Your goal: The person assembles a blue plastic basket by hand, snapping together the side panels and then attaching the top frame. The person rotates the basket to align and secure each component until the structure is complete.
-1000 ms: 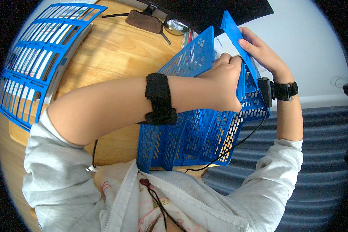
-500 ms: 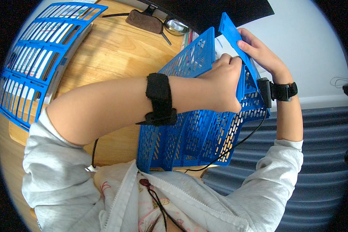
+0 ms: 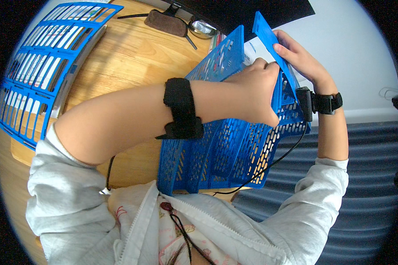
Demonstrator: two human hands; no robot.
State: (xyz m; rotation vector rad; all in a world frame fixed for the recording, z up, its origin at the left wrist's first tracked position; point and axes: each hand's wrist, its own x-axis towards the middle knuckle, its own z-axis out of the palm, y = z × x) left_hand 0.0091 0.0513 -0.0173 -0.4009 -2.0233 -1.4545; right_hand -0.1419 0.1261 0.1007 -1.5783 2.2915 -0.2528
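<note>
A blue plastic desktop file rack (image 3: 192, 168) with perforated walls and several compartments stands at the table's right edge. Across it reaches my left hand (image 3: 254, 95), its fingers curled over the edge of a blue panel on the rack's far right side; the fingertips are hidden. My right hand (image 3: 303, 62) grips a loose-looking blue panel (image 3: 269, 37) that leans up and away, thumb on the near face and fingers behind. White paper (image 3: 257, 49) shows between the panels, beyond my left knuckles. How the panels join is hidden by my left hand.
Another blue rack (image 3: 44, 66) filled with white-edged items stands at the left on the wooden table (image 3: 124, 57). A brown pad (image 3: 166, 24) and a shiny round object (image 3: 202, 28) lie at the back, near a dark screen (image 3: 261, 13). A black cable (image 3: 274, 163) crosses the rack.
Both hands keep their places, with my left forearm a little higher and my right hand slightly to the right. The blue panel in my right hand has shifted slightly up and right.
</note>
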